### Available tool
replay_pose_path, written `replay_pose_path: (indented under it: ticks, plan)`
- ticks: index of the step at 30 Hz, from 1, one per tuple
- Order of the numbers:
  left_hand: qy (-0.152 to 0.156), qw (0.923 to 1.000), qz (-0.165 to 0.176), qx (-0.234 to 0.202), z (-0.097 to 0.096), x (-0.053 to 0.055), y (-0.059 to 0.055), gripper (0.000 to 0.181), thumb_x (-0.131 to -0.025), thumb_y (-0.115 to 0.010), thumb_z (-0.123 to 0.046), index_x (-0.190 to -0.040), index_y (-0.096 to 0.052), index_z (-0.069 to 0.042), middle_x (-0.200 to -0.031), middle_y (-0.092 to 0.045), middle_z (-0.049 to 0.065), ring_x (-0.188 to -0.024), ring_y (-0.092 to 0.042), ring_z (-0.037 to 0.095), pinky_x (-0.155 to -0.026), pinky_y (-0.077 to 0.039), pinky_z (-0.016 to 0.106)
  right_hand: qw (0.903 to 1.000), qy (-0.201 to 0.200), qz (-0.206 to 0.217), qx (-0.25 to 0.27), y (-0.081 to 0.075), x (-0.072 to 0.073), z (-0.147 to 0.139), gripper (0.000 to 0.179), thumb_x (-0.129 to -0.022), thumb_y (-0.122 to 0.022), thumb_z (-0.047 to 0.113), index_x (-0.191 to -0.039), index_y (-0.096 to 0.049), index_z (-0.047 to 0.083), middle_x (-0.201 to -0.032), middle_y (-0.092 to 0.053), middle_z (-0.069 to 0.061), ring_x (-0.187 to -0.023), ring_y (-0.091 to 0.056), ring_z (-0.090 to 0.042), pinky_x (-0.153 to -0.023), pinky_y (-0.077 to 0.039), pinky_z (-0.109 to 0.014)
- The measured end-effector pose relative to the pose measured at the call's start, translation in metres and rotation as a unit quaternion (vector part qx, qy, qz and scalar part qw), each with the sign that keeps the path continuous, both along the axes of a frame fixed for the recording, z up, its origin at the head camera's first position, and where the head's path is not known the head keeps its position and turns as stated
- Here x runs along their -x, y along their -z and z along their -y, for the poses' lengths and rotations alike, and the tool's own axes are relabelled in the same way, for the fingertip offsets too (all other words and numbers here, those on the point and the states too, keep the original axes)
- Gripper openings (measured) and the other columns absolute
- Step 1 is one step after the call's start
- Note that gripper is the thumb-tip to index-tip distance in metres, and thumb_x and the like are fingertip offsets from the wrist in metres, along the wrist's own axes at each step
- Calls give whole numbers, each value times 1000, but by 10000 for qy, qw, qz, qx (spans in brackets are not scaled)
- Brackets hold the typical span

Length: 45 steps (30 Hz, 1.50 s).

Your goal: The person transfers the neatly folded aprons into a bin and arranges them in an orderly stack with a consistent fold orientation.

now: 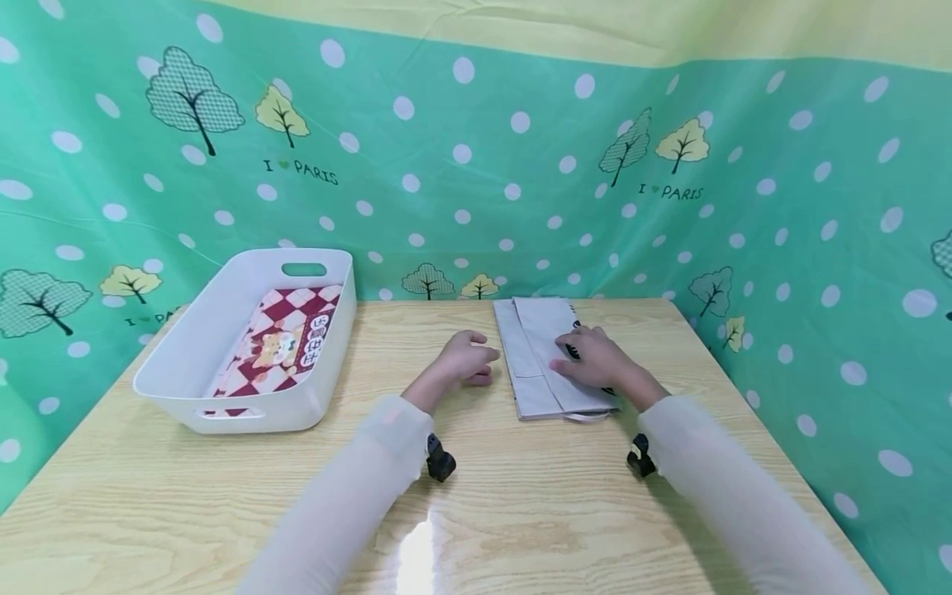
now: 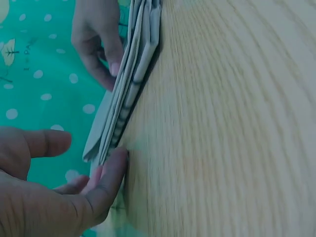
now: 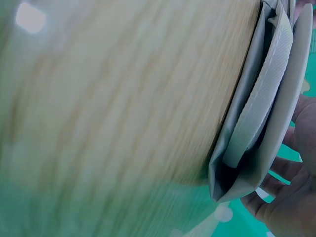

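Observation:
A light grey folded bag (image 1: pixel 537 351) with dark print along its right side lies flat on the table. Its layers show edge-on in the left wrist view, and a woven strap (image 3: pixel 261 94) sits between them in the right wrist view. My right hand (image 1: pixel 595 357) rests on top of the bag, fingers spread and slightly bent. Just left of the bag is my left hand (image 1: pixel 463 360), thumb apart from the fingers and nothing between them. In the left wrist view, the left fingertips (image 2: pixel 116 160) are close by the bag's edge; whether they touch it I cannot tell.
On the left of the wooden table (image 1: pixel 506 512) stands a white plastic basket (image 1: pixel 338 347) with handle holes. Inside lies a red-and-white checkered packet (image 1: pixel 286 339) with a cartoon animal. A green dotted curtain (image 1: pixel 461 198) hangs behind and at the sides.

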State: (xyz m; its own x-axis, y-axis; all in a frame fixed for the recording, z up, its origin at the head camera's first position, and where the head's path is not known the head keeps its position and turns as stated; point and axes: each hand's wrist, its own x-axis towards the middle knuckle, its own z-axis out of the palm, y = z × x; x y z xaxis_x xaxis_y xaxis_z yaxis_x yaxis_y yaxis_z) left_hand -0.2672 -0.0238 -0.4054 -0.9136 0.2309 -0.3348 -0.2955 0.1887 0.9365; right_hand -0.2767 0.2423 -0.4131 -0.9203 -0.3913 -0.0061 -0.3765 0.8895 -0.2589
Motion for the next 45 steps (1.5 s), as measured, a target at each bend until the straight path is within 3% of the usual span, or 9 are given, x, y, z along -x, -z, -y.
replay_pose_path:
  ticks: [5,12,18,24,26,29,33,39,45]
  plan:
    - [-90,9988,268,-400,-7,0,0,56,-101,-61,-9,-150,-37,5,-135,-49,24,-113,-58,35,-91,-59,42,10000,-19,-65,-6,-1,-5,14,55,-100,-66,37,-137,-61,-4,-138,-58,-28,-131,-49,-46,-111,-38,-59]
    - [-173,9984,387,-375,-8,-2,-2,57,-101,-59,-6,-151,-34,5,-125,-54,22,-100,-61,31,-84,-61,42,9999,-91,41,-76,-3,-10,26,55,-101,-63,38,-139,-60,-2,-140,-56,-28,-124,-51,-45,-102,-45,-57]
    - [-182,9984,396,-366,-8,-3,-2,58,-101,-59,-5,-153,-32,5,-122,-54,21,-99,-61,30,-83,-61,41,9983,-54,211,538,-9,-6,18,50,-101,-65,24,-140,-56,-6,-139,-57,-28,-131,-51,-45,-111,-40,-57]
    - [-231,9987,372,-254,-9,-1,-1,59,-101,-60,-4,-152,-33,5,-123,-53,22,-99,-62,30,-84,-61,41,9909,519,435,1161,-12,5,4,50,-102,-61,15,-144,-49,-10,-128,-62,-32,-110,-64,-42,-94,-53,-52]
    - [-248,9987,361,-252,-9,0,0,58,-100,-60,-4,-152,-34,6,-124,-54,22,-98,-62,30,-84,-61,41,9873,780,578,1256,-10,9,-1,50,-103,-60,17,-143,-49,-10,-125,-63,-33,-111,-65,-41,-92,-55,-50]
    - [-255,9987,352,-249,-10,1,1,58,-100,-60,-4,-152,-35,5,-123,-54,22,-96,-62,28,-83,-61,39,9746,1227,955,1610,-6,13,-7,49,-103,-59,17,-142,-49,-11,-124,-64,-33,-102,-69,-39,-84,-59,-45]
    - [-245,9988,347,-234,-10,1,1,54,-100,-60,-3,-149,-39,5,-118,-55,21,-90,-62,26,-83,-61,39,9491,1704,1471,2203,-2,17,-12,48,-104,-58,16,-143,-49,-10,-126,-63,-31,-91,-70,-29,-73,-62,-36]
    - [-230,9990,317,-224,-10,2,2,45,-99,-60,0,-141,-48,6,-112,-56,17,-81,-61,22,-85,-61,40,9184,1965,2010,2786,-1,16,-10,43,-102,-59,10,-140,-52,-10,-113,-68,-20,-86,-67,-20,-72,-62,-33]
    - [-279,9993,244,-47,-9,0,1,49,-97,-61,2,-144,-47,4,-113,-58,17,-83,-62,21,-84,-60,40,8863,2228,2370,3296,-1,14,-4,43,-99,-64,6,-137,-53,-10,-103,-69,-13,-80,-65,-16,-68,-61,-32]
